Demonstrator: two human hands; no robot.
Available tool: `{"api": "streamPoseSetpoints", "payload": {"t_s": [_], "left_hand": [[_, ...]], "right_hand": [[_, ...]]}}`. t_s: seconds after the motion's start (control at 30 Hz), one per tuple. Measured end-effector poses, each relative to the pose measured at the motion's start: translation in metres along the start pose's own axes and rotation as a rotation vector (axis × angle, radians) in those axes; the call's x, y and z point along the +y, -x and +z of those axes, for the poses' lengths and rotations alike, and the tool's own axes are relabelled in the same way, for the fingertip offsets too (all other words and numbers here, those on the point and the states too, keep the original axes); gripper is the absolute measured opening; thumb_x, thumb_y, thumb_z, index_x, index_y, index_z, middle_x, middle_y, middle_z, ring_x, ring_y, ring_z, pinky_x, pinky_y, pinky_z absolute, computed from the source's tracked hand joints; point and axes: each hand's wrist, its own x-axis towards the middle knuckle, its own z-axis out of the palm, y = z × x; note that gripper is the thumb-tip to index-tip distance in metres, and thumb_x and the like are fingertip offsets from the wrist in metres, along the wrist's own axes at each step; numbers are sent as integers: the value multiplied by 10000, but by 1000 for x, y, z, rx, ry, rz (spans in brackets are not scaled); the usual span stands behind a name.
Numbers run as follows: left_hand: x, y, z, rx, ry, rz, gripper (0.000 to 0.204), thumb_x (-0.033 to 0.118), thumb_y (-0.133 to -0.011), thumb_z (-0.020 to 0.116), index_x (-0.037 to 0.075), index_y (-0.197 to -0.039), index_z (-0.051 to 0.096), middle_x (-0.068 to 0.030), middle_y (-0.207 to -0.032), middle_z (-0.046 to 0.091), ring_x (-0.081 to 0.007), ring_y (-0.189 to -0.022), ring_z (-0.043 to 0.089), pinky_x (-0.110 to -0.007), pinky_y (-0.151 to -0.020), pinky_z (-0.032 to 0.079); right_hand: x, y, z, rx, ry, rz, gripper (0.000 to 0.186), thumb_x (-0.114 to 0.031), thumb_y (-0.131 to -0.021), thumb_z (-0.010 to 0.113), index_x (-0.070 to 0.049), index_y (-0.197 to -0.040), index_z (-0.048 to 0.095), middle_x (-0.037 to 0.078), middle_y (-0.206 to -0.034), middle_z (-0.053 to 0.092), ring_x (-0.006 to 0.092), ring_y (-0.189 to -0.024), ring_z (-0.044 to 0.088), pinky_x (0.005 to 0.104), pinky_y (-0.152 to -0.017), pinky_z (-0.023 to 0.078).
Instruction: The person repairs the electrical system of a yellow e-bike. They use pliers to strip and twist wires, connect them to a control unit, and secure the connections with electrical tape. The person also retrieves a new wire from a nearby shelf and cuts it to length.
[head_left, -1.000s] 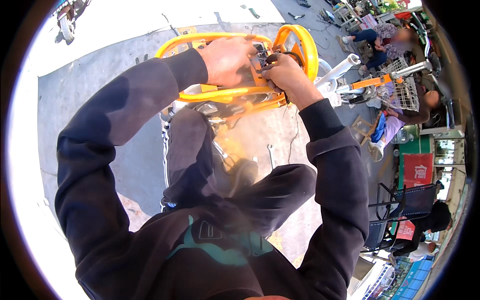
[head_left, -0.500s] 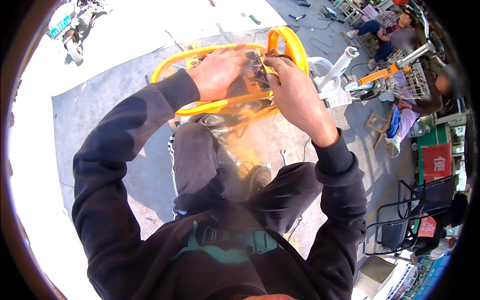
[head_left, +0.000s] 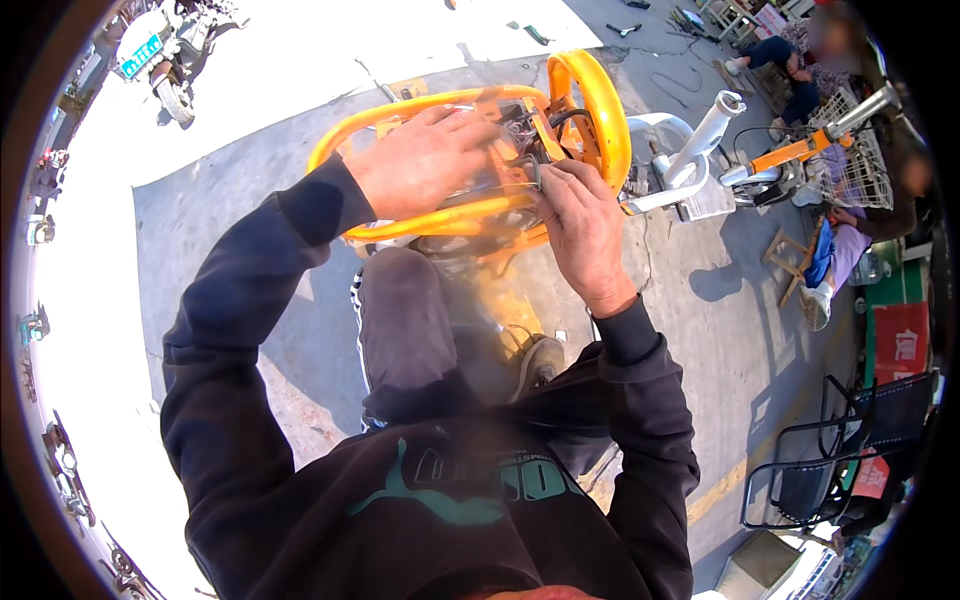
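A yellow tubular vehicle frame (head_left: 440, 216) lies across in front of me, with a tall rounded yellow hoop (head_left: 604, 112) at its right end. Inside it sits a cluster of dark wiring (head_left: 522, 128) and small parts. My left hand (head_left: 425, 162) reaches over the frame from the left, palm down, fingers stretched toward the wiring; its fingertips are partly hidden. On the right, my right hand (head_left: 583, 225) is closed in a pinch at the frame's near inner side. A small greyish piece shows at its fingertips, too small to name.
A white frame section with an upright tube (head_left: 712, 128) adjoins on the right, before an orange tube (head_left: 790, 155) and wire basket (head_left: 858, 165). People sit beyond, near a wooden stool (head_left: 787, 262). Black folding chairs (head_left: 805, 490) stand right; a parked motorbike (head_left: 165, 65) is far left.
My right hand has come down and nearer from beside the hoop to the near inner side of the frame, fingers drawn together. The left hand stays over the frame. The whole view has shifted slightly.
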Motion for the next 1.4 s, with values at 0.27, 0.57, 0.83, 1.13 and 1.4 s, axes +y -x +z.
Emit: {"api": "streamPoseSetpoints", "payload": {"t_s": [0.27,0.57,0.83,1.13,1.4], "left_hand": [[4,13,-20,-48,-36,-5,220,113,-887,631,-2,-1066,687,-164,-1497,478,-356,-1424,407,-478,-1192,333],[4,36,-36,-32,-42,-127,187,117,-903,660,22,-1063,639,-166,-1490,476,-342,-1405,437,-428,-1146,426],[2,60,-46,77,-122,-174,206,163,-946,636,43,-1111,610,-182,-1423,503,-354,-1251,563,-439,-945,543],[-3,78,-50,-14,-74,-224,191,131,-913,687,42,-1070,625,-125,-1224,602,-306,-1031,648,-391,-811,583],[8,75,-65,-91,-104,-219,162,119,-931,644,33,-1068,638,-116,-1149,606,-302,-1002,662,-398,-785,579]], "right_hand": [[-26,-25,-15,-119,258,178,277,-37,-876,679,-27,-1147,625,110,-872,714,276,-802,697,377,-688,549],[-20,-68,-27,-605,501,17,110,-19,-819,647,10,-903,711,165,-844,721,311,-791,733,394,-679,602],[-26,-93,-13,-690,436,53,74,-8,-812,671,32,-837,729,212,-839,730,347,-843,743,422,-761,603],[-1,-94,-13,-892,214,154,162,-57,-878,642,-4,-985,751,222,-892,726,373,-874,720,435,-810,568],[-13,-53,-14,-512,245,232,159,-3,-854,639,6,-990,722,210,-888,700,371,-875,704,448,-803,559]]}}
